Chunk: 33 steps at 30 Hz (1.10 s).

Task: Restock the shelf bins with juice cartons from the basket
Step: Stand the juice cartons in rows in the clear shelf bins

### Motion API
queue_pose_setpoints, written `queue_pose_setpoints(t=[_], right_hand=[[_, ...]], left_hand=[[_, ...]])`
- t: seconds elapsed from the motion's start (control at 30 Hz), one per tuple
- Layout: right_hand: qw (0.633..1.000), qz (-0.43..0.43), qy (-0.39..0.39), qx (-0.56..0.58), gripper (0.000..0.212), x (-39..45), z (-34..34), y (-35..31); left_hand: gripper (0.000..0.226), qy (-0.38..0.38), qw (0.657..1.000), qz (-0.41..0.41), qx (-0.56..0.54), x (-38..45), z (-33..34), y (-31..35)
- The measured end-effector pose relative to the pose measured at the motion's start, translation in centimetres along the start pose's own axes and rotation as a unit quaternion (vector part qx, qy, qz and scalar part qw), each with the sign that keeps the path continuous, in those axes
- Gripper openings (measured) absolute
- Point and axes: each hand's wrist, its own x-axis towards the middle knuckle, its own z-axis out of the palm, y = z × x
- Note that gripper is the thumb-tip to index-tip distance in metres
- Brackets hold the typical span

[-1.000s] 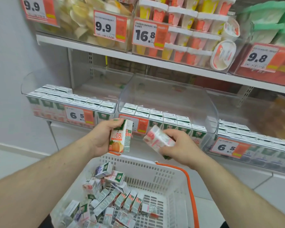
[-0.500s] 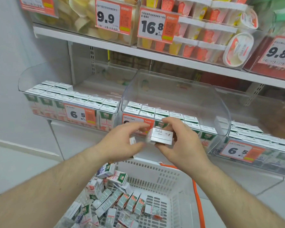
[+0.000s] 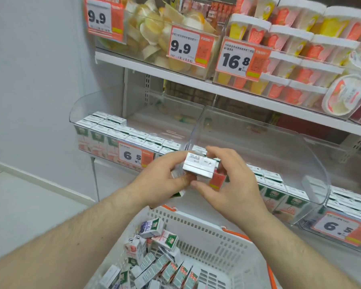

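Two hands (image 3: 198,180) round juice cartons (image 3: 199,167), just above basket rim (image 3: 196,217).

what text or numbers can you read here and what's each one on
"9.9": far-left price tag on the top shelf bin.
"9.9": second price tag, fruit bin.
"16.8": price tag, cup bin.
"6.5": tag on the left carton bin.
"6.5": tag on the right carton bin.
Small print on the tags, the code on the held carton and the basket cartons: too blurred to read.
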Motion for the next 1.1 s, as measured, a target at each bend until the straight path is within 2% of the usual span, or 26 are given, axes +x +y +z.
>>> queue_pose_setpoints(t=[0.17, 0.33, 0.47, 0.53, 0.7, 0.83, 0.97, 1.1], right_hand=[[0.998, -0.049, 0.043, 0.009, 0.054, 3.4, 2.8, -1.6], [0.999, 0.003, -0.001, 0.05, 0.038, 6.7, 4.9, -2.8], [0.997, 0.063, -0.042, 0.029, 0.031, 10.5, 7.2, -2.6], [0.995, 0.079, -0.067, -0.01, 0.029, 12.5, 8.9, -1.8], [0.98, 0.151, -0.124, -0.043, 0.029, 17.6, 14.2, 0.3], [0.962, 0.187, -0.19, -0.062, 0.035, 20.3, 18.3, 1.4], [0.94, 0.235, -0.245, -0.026, 0.039, 21.3, 20.9, 2.2], [0.912, 0.263, -0.314, 0.016, 0.012, 21.5, 21.9, 2.4]], left_hand=[[0.043, 0.074, 0.997, -0.013, -0.024, -0.1, -3.2, -0.8], [0.046, 0.19, 0.981, -0.03, 0.025, 0.3, -5.9, -1.7], [0.043, 0.286, 0.94, -0.181, 0.038, 0.6, -8.1, -2.8], [0.039, 0.315, 0.922, -0.224, 0.036, 0.8, -9.1, -3.6], [0.032, 0.322, 0.899, -0.287, 0.071, 1.2, -10.3, -4.6], [0.033, 0.307, 0.906, -0.271, 0.112, 1.5, -10.1, -5.5], [0.017, 0.295, 0.906, -0.284, 0.104, 2.0, -9.8, -6.2], [0.015, 0.288, 0.907, -0.291, 0.1, 2.3, -9.5, -6.4]])
